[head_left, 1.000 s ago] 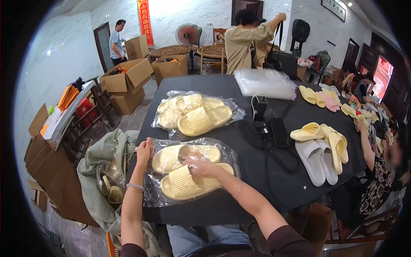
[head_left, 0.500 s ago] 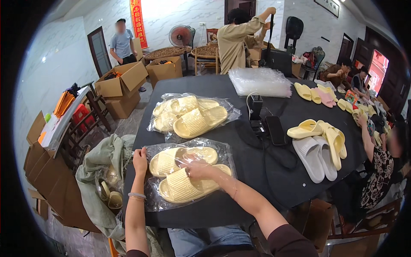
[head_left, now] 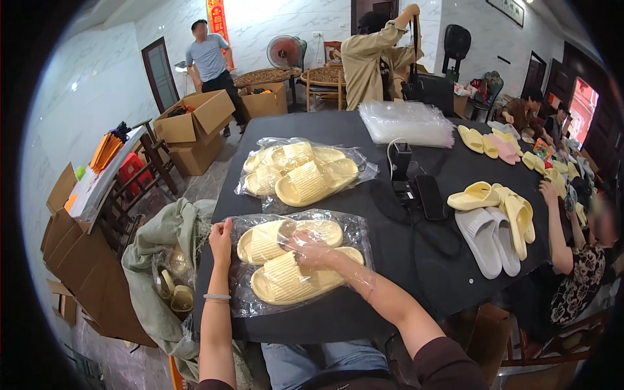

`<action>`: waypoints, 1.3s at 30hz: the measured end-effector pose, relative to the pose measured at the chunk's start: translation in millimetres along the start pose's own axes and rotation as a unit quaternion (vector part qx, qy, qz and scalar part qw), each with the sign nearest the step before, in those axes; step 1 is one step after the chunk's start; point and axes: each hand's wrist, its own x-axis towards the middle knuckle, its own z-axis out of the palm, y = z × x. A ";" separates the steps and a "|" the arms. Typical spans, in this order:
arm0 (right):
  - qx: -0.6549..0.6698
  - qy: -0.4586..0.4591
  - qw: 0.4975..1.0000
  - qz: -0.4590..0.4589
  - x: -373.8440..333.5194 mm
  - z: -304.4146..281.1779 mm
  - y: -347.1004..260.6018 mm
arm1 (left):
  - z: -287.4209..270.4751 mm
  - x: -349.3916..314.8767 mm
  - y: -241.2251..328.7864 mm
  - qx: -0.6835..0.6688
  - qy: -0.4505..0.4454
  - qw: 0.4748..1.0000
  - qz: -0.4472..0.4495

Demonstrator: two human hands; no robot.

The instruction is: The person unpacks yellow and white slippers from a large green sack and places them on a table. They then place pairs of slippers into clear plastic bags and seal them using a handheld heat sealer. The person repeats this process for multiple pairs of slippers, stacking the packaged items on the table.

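A pair of pale yellow ridged slippers [head_left: 286, 279] lies side by side in a clear plastic bag [head_left: 242, 305] on the near part of the black-covered table. My right hand [head_left: 311, 251] reaches into the bag from its right side and grips the slippers near their foot openings; plastic covers it and some fingertips are hidden. At the bag's left edge, my left hand [head_left: 221, 235] is closed, pinching the film. Just beyond lie more pale yellow slippers [head_left: 305, 184] in clear bags, overlapping one another.
A stack of clear bags [head_left: 406, 123] lies at the far edge. A phone [head_left: 429, 197], a black device [head_left: 401, 161] and loose grey slippers [head_left: 480, 239] with yellow ones are to the right. A sack [head_left: 156, 250] stands left. Co-workers are around the table.
The whole view has shifted, so things appear farther right. My hands keep about the same hold on bag and slippers. The person in the grey shirt has straightened beside the boxes.
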 end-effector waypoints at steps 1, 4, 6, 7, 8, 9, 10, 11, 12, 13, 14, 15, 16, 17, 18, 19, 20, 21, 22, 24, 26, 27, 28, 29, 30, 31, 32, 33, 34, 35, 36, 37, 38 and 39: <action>-0.019 -0.021 1.000 0.006 -1.2 -5.0 -4.0 | 1.1 0.4 -0.9 -0.020 0.003 1.000 0.015; 0.016 0.011 1.000 0.002 6.2 5.7 4.0 | 3.9 0.0 1.2 -0.079 0.011 0.996 0.037; -0.003 -0.007 1.000 0.000 1.0 3.4 3.4 | 4.7 -4.1 8.6 -0.118 0.014 0.993 0.021; -0.014 -0.016 1.000 -0.003 -1.5 -2.9 -2.9 | 3.9 -6.0 17.7 -0.122 0.005 0.993 -0.001; -0.014 -0.065 0.997 0.030 -0.4 -12.5 -8.7 | 2.0 -10.7 26.9 -0.122 -0.007 0.992 -0.026; -0.013 -0.062 0.997 0.040 0.5 -5.1 -4.1 | 2.0 -12.7 30.8 -0.122 -0.019 0.991 -0.051; -0.016 -0.055 0.997 0.043 5.3 3.6 2.2 | 0.3 -7.3 33.1 -0.128 -0.012 0.991 -0.035; -0.014 -0.054 0.997 0.052 6.2 13.8 7.6 | 1.2 -7.1 28.5 -0.132 -0.010 0.991 -0.028; -0.015 -0.058 0.997 0.044 8.2 22.7 14.1 | 1.3 -8.4 23.6 -0.136 -0.008 0.990 -0.021; -0.020 -0.058 0.997 0.036 10.9 23.7 17.3 | 1.8 -8.2 23.1 -0.126 -0.005 0.992 -0.019; -0.026 -0.058 0.998 0.027 12.4 25.1 20.2 | 2.4 -8.2 22.8 -0.117 -0.003 0.993 -0.017; -0.025 -0.066 0.997 0.030 13.2 25.8 23.8 | 3.4 -7.9 22.7 -0.108 -0.001 0.994 -0.014; -0.019 -0.077 0.996 0.031 13.0 24.3 21.4 | 0.9 -9.8 19.1 -0.122 -0.008 0.992 -0.026; -0.017 -0.087 0.996 0.030 13.6 16.7 15.6 | -0.9 -9.0 16.9 -0.137 -0.012 0.990 -0.035; -0.015 -0.095 0.995 0.032 12.2 9.5 8.7 | -3.7 -8.4 14.8 -0.153 -0.016 0.987 -0.043; -0.015 -0.102 0.994 0.038 6.2 -4.0 -2.8 | -3.6 -8.6 15.1 -0.152 -0.016 0.987 -0.043; -0.015 -0.110 0.993 0.043 3.5 -10.2 -8.8 | -4.1 -9.0 15.2 -0.151 -0.016 0.987 -0.044; -0.017 -0.067 0.997 0.026 6.8 3.9 -0.1 | -5.1 -9.5 15.2 -0.150 -0.016 0.988 -0.044; -0.022 -0.018 0.999 0.017 7.9 23.3 17.1 | 0.9 -7.2 21.8 -0.143 -0.017 0.989 -0.043; -0.027 0.019 0.999 -0.009 9.9 34.6 28.0 | 5.0 -7.6 27.2 -0.125 -0.012 0.991 -0.050; -0.028 0.006 0.999 -0.038 13.2 27.9 27.2 | -0.5 -7.6 25.8 -0.135 -0.015 0.987 -0.092; -0.032 0.022 0.998 -0.055 11.6 31.2 29.5 | -3.0 -7.5 25.2 -0.139 -0.016 0.984 -0.112; -0.036 0.040 0.996 -0.073 9.4 34.1 30.7 | -5.9 -6.9 26.1 -0.147 -0.024 0.982 -0.118; -0.040 0.057 0.993 -0.091 8.3 36.3 32.4 | -9.0 -6.9 26.9 -0.155 -0.031 0.980 -0.123; -0.030 0.057 0.994 -0.086 9.0 37.8 34.4 | -11.8 -6.8 27.6 -0.163 -0.038 0.978 -0.128; -0.020 0.054 0.995 -0.081 9.4 36.6 32.6 | -12.3 -7.9 31.3 -0.148 -0.046 0.979 -0.130; -0.010 0.051 0.996 -0.077 10.0 35.3 30.8 | -10.1 -7.8 35.0 -0.133 -0.054 0.981 -0.131; -0.012 0.031 0.997 -0.065 11.0 33.3 29.9 | -8.1 -7.7 38.9 -0.118 -0.062 0.982 -0.132; -0.016 0.010 0.998 -0.052 11.1 25.9 26.5 | -7.6 -9.9 50.0 -0.159 -0.052 0.973 -0.160; -0.020 -0.010 0.999 -0.039 10.8 22.4 25.1 | -6.9 -11.6 47.9 -0.144 -0.061 0.977 -0.143; -0.013 0.003 1.000 -0.008 9.0 28.3 27.8 | -5.6 -12.5 43.8 -0.130 -0.071 0.981 -0.126; -0.016 -0.006 1.000 0.008 9.2 28.1 25.5 | -7.1 -12.8 40.5 -0.114 -0.078 0.984 -0.108; -0.020 -0.014 0.999 0.024 9.7 27.5 22.9 | -10.4 -10.4 31.5 -0.133 -0.092 0.980 -0.118; -0.024 -0.023 0.999 0.040 10.1 27.1 21.0 | -12.3 -9.0 25.4 -0.109 -0.074 0.985 -0.115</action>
